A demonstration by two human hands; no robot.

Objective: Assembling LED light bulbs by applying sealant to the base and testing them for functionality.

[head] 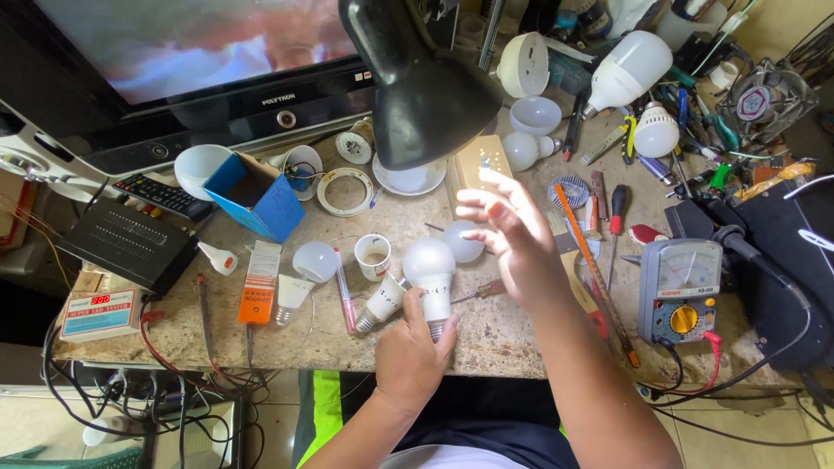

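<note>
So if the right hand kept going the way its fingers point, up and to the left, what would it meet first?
The right hand has its fingertips by the tan box under the black lamp shade. Going straight on, it would likely meet that box first, though depth is hard to judge.

Two bare forearms enter from the lower edge, both uncovered to the elbow; no sleeves, watch, bracelet or rings can be seen. The left hand [408,356] and right hand [512,234] wear no gloves. At the bottom edge, between the arms, a white garment shows over dark fabric, with a bright green strip of cloth alongside on the left.
</note>
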